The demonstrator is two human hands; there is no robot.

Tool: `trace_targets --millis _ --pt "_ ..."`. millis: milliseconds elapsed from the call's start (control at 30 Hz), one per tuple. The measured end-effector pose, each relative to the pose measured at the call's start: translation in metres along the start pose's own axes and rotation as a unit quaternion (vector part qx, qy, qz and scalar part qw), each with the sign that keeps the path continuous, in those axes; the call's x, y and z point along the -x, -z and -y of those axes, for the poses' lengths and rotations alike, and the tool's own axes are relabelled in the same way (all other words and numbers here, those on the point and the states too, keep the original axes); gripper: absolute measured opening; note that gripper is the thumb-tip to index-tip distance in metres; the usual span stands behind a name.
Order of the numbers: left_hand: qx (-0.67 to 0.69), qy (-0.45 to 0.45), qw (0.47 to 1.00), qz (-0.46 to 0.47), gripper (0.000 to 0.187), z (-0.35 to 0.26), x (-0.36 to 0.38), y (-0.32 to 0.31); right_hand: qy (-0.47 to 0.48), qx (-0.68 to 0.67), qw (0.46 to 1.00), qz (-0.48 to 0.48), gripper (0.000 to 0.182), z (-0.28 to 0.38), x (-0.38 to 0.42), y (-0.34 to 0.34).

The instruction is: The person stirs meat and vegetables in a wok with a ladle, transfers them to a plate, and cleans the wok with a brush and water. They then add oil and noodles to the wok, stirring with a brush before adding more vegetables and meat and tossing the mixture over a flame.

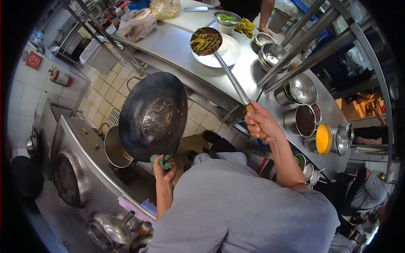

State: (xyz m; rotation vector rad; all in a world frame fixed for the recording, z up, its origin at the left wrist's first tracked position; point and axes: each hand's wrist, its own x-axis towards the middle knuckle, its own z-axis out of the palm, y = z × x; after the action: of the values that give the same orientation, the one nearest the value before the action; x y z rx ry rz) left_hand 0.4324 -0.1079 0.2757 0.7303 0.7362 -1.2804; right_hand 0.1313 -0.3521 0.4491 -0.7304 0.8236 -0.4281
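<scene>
My right hand (260, 121) is wrapped round the wooden grip of a long ladle (232, 80). Cooked green beans (204, 41) with small brown bits fill its bowl, which is over the white plate (233, 54) on the steel counter. My left hand (165, 169) is closed on a green cloth (162, 162) at the near rim of a black wok (137, 109). The wok is tilted, its inside facing me, with only brown residue and an oily shine in its middle. Whether food lies on the plate under the ladle is hidden.
A steel pot (112, 147) stands left of the wok, beside the stove burner (67, 179). Several steel bowls (304, 88) and a yellow-filled container (323, 139) line the counter at right. Across the counter is another person's hand (265, 30), near a knife (198, 8) and bagged food (137, 24).
</scene>
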Motion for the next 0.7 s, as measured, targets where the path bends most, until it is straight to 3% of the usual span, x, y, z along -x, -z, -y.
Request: trace_targets --millis 67,200,267,333,400,700 --pt "-0.026 0.006 0.999 -0.032 0.015 -0.003 0.002 0.002 0.026 0.007 0.998 -0.05 0.047 -0.009 -0.007 0.009" --pt "-0.051 0.006 0.997 -0.055 0.016 -0.011 0.006 0.016 0.053 0.051 0.994 -0.081 0.047 -0.021 -0.016 0.018" --pt "-0.038 0.047 0.998 -0.035 0.016 -0.016 0.01 0.019 0.063 0.074 0.99 -0.1 0.045 -0.024 -0.018 0.02" --pt "-0.055 0.022 0.997 -0.047 0.016 -0.018 0.018 0.021 0.068 0.099 0.986 -0.117 0.044 -0.029 -0.02 0.022" --pt "-0.072 0.0 0.996 -0.057 0.016 -0.018 0.02 0.026 0.079 0.151 0.973 -0.157 0.055 -0.032 -0.022 0.027" --pt "-0.045 0.006 0.997 -0.066 0.017 -0.027 0.023 0.041 0.076 0.17 0.965 -0.183 0.057 -0.03 -0.015 0.029"
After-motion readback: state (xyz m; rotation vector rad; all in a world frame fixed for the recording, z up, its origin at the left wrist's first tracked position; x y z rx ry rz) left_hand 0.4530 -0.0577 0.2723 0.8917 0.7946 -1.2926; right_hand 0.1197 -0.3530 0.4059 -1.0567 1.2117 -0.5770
